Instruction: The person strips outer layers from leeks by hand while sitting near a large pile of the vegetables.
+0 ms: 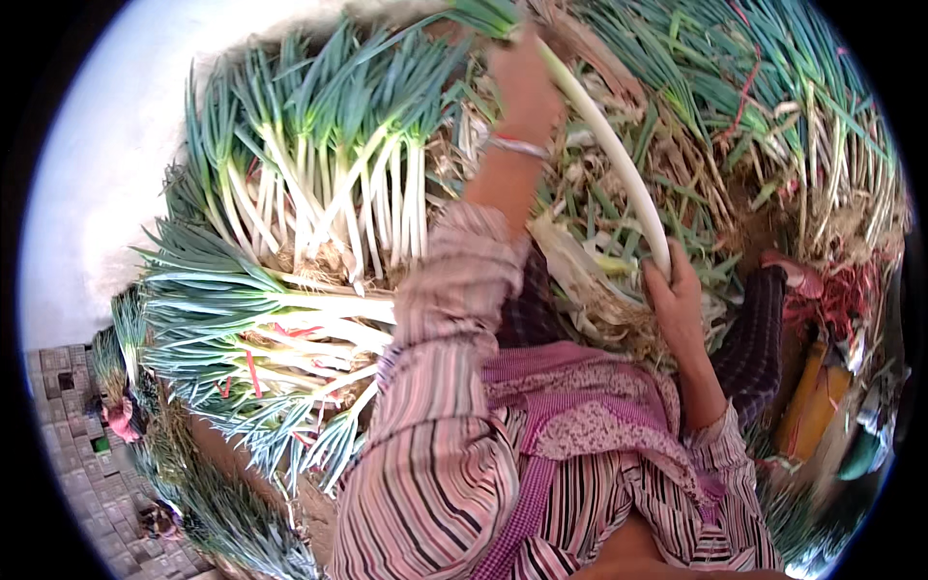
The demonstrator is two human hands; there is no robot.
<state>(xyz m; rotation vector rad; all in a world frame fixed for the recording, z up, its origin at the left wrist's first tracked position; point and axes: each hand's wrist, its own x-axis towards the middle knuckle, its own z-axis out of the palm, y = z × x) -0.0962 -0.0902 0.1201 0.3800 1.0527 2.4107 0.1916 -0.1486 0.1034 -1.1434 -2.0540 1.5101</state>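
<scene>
A long green onion (625, 156) curves between my two hands, white stalk toward me and green leaves toward the top edge. My right hand (676, 293) grips its root end low in front of me. At full reach, my left hand (528, 94) is closed around the stalk near where the leaves start; motion blurs it, and the fingers are partly hidden. Below the stalk spreads a heap of stripped leaves and dry husks (594, 268). Left of my forearm stand upright green onions (326, 159) with clean white stalks.
More green onions (290, 304) lie sideways at left, some with red ties. Unpeeled, soil-covered onions (834, 167) stand at right. Red string (841, 297) lies near a yellow cylindrical object (812, 402). A pale wall (116, 167) is at left, and people (122, 417) sit on the paved ground beyond.
</scene>
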